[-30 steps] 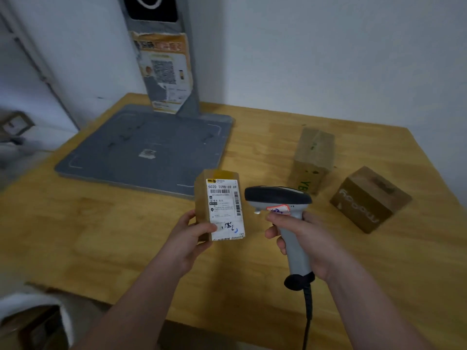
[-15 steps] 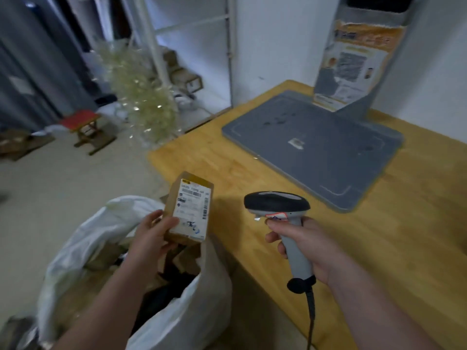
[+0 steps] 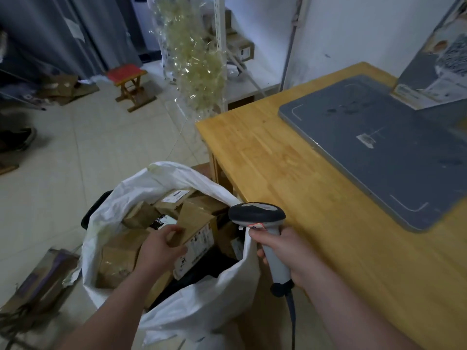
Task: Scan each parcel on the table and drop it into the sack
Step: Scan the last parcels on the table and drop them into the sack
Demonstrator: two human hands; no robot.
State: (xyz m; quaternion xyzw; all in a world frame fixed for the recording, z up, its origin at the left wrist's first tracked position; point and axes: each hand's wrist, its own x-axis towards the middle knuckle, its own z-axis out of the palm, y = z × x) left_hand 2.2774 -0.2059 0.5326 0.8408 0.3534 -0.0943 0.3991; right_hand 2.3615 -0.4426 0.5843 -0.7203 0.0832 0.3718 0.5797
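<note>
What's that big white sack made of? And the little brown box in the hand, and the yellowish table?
The big white sack looks like thin plastic, maybe woven: it crumples in soft folds. The little brown box in the left hand seems matte cardboard with a white paper label. The yellowish table looks like varnished wood: joined strips with grain show.
</note>
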